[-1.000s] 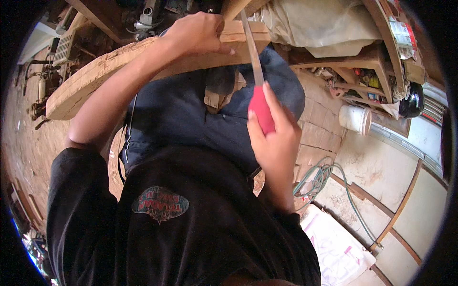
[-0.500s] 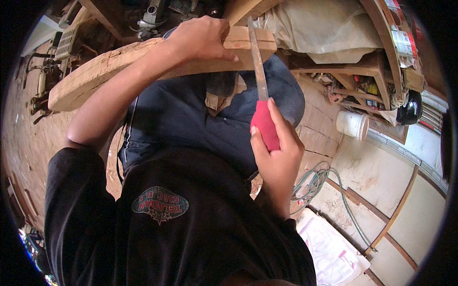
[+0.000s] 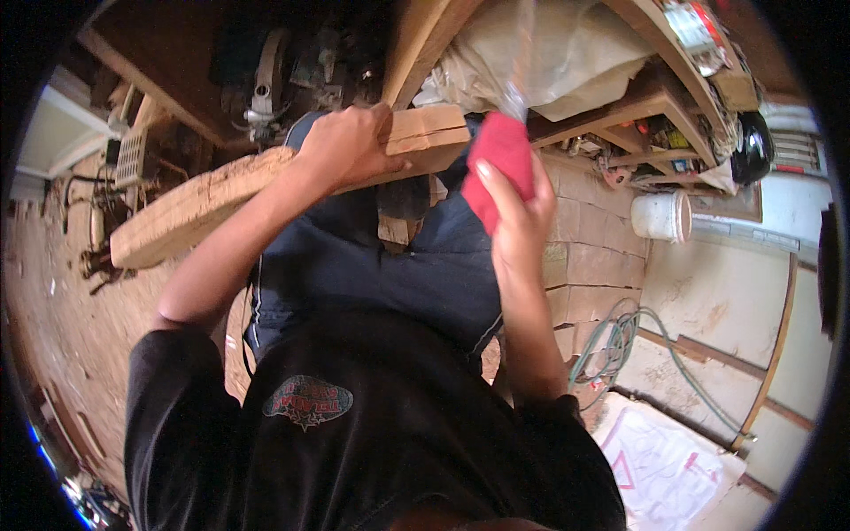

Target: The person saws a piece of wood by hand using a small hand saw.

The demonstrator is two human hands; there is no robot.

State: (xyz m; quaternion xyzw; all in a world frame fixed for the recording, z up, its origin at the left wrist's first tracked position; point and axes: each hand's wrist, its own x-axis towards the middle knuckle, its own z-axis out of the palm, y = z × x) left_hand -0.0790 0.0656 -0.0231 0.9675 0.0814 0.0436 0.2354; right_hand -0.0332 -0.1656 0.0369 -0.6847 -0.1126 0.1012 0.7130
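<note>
A thick, curved piece of wood (image 3: 208, 208) lies across my lap, its squared end toward the right. Over its upper edge my left hand (image 3: 345, 146) is closed, thumb on the near face. My right hand (image 3: 522, 199) is wrapped round the red handle of a long, narrow-bladed metal tool (image 3: 505, 159). The blade points away from me and is smeared by motion, so its exact kind is unclear. It stands just right of the wood's squared end, seemingly apart from it.
A wooden bench frame (image 3: 429, 49) holds a crumpled plastic sheet (image 3: 584, 53) beyond my knees. Power tools (image 3: 266, 88) sit under it at the left. Rightward are a white bucket (image 3: 662, 217), a coiled green hose (image 3: 611, 345) and a white printed sheet (image 3: 660, 465).
The red-handled tool has moved away from me and rightward, its blade off the wood's end. My left hand still grips the wood, and the whole view has shifted somewhat.
</note>
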